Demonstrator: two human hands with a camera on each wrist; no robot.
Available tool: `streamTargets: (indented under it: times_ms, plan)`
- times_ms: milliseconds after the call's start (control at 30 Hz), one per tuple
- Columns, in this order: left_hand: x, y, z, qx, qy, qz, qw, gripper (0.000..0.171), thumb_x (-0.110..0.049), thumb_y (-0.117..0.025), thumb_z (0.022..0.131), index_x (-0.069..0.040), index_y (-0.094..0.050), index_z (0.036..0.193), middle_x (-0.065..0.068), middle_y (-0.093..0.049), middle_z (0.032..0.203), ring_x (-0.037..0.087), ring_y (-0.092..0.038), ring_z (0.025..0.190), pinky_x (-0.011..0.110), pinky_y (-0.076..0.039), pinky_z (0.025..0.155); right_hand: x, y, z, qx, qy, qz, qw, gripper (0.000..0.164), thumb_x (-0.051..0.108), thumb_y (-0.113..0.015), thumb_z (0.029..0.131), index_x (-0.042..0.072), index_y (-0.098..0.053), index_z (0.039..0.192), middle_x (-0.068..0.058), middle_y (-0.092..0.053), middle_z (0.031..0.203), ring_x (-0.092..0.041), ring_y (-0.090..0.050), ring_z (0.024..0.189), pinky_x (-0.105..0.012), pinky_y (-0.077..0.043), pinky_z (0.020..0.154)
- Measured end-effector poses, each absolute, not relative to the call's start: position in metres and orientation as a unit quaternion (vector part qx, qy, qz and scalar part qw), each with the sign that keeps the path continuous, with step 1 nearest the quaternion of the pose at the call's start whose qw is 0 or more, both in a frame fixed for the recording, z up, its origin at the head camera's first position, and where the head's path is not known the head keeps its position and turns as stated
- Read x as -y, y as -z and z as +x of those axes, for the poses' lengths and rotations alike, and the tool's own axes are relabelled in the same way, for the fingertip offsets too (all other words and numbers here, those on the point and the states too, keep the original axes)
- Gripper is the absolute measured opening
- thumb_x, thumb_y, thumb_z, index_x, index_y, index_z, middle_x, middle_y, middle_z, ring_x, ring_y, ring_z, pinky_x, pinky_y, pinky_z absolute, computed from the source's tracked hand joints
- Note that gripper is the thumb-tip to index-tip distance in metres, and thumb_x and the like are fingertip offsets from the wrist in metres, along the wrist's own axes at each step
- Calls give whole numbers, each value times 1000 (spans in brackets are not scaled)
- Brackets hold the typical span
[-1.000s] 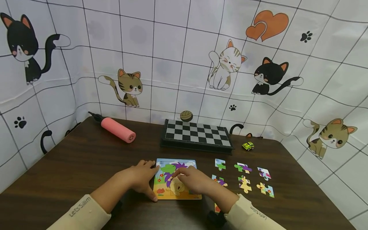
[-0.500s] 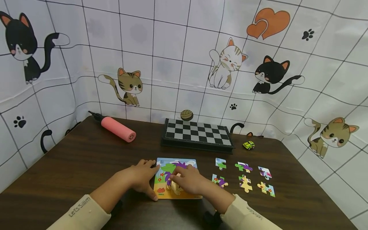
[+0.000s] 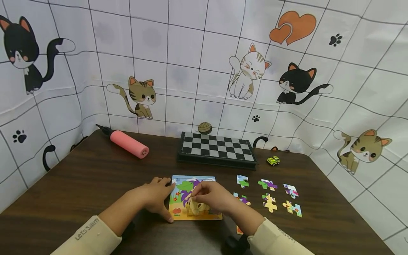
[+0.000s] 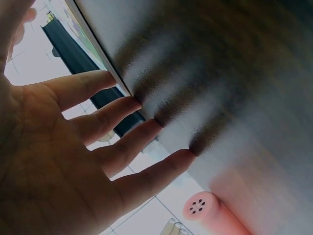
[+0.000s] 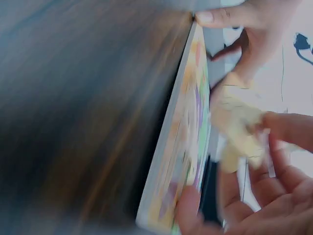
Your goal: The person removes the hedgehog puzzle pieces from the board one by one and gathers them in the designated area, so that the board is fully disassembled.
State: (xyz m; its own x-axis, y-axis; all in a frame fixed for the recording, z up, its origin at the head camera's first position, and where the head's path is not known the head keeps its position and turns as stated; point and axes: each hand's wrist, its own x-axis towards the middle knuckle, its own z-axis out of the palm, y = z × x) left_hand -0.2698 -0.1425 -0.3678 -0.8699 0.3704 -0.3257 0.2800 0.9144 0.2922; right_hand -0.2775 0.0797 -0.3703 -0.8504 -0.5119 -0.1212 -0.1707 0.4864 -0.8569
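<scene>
A colourful jigsaw puzzle board (image 3: 177, 214) lies on the dark wooden table, showing a purple and yellow cartoon figure. My left hand (image 3: 156, 199) rests at its left edge, thumb by the near corner and fingers spread toward the far one. In the left wrist view its straight fingertips (image 4: 183, 157) meet the tabletop along the board's side. My right hand (image 3: 214, 199) is over the board's right half, covering part of the picture. Between its thumb and finger it pinches a yellow puzzle piece (image 5: 237, 120), raised above the board and blurred in the right wrist view.
Several loose puzzle pieces (image 3: 269, 203) lie in rows to the right, one partly hidden by the right forearm. Behind the board stands a folded chessboard (image 3: 218, 150), with a small yellow-green toy car (image 3: 273, 160) beside it. A pink hand pump (image 3: 129, 143) lies at back left.
The right hand's fingers, earlier touching the board's middle, have closed on the yellow piece and lifted it off the picture. The left hand has stayed at the board's left edge.
</scene>
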Motion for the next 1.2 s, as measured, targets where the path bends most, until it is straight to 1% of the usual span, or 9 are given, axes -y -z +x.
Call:
streamTargets:
  times_ms: [167, 267, 367, 433, 500, 667, 900, 1033, 1200]
  plan:
    - [143, 368, -270, -959, -121, 169, 195, 101, -54, -86, 68, -4, -46, 147, 23, -33, 154, 49, -25, 140, 74, -26, 104, -109, 369, -280, -814, 538, -163, 145, 16, 12, -63, 98, -1, -65, 107, -4, -64, 93, -15, -56, 79, -28, -49, 66]
    - [143, 367, -271, -959, -121, 168, 193, 102, -53, -87, 68, -3, -46, 146, 23, -33, 154, 49, -25, 140, 74, -27, 103, -149, 367, -279, -789, 587, -123, 134, 25, 15, -61, 99, -5, -59, 114, -6, -63, 99, -17, -58, 84, -29, -51, 67]
    - [143, 367, -272, -960, -120, 167, 192, 102, -53, -87, 67, -3, -47, 146, 24, -33, 153, 50, -25, 140, 75, -28, 102, -195, 364, -275, -787, 595, -99, 130, 32, 18, -59, 100, -8, -55, 118, -7, -62, 102, -18, -60, 86, -30, -54, 71]
    - [143, 368, -273, -959, -121, 167, 192, 102, -52, -87, 67, -3, -47, 146, 24, -33, 153, 50, -25, 139, 75, -28, 102, -222, 364, -272, -803, 572, -94, 136, 35, 21, -59, 101, -9, -54, 119, -7, -61, 102, -19, -60, 87, -31, -54, 73]
    - [143, 369, -273, -959, -121, 170, 193, 102, -52, -87, 67, -3, -46, 146, 25, -32, 153, 51, -25, 139, 75, -28, 102, -247, 364, -267, -826, 538, -86, 148, 36, 24, -60, 100, -8, -56, 118, -7, -62, 101, -19, -59, 87, -32, -54, 71]
    - [143, 370, -274, -957, -123, 176, 192, 103, -52, -87, 66, -2, -46, 146, 26, -32, 153, 52, -25, 139, 75, -27, 102, -290, 369, -253, -852, 482, -101, 180, 30, 20, -60, 100, -6, -59, 113, -6, -64, 100, -19, -58, 88, -31, -52, 68]
    - [146, 370, -273, -956, -130, 176, 196, 102, -52, -87, 68, -1, -46, 146, 27, -32, 152, 53, -24, 138, 76, -26, 102, -298, 374, -245, -858, 456, -150, 184, 23, 15, -62, 99, -6, -63, 108, -8, -63, 94, -12, -55, 76, -27, -48, 64]
    - [145, 371, -274, -955, -130, 179, 196, 103, -53, -87, 68, -1, -45, 147, 27, -31, 153, 53, -24, 139, 75, -26, 102, -296, 376, -241, -869, 441, -148, 170, 20, 14, -62, 98, -4, -65, 107, -10, -64, 98, -13, -57, 79, -27, -50, 65]
    - [143, 371, -276, -956, -128, 178, 195, 103, -54, -87, 67, -2, -45, 147, 27, -31, 153, 53, -24, 139, 76, -26, 102, -294, 373, -238, -887, 426, -95, 148, 25, 23, -59, 101, 0, -65, 107, -9, -65, 107, -17, -54, 88, -30, -48, 67]
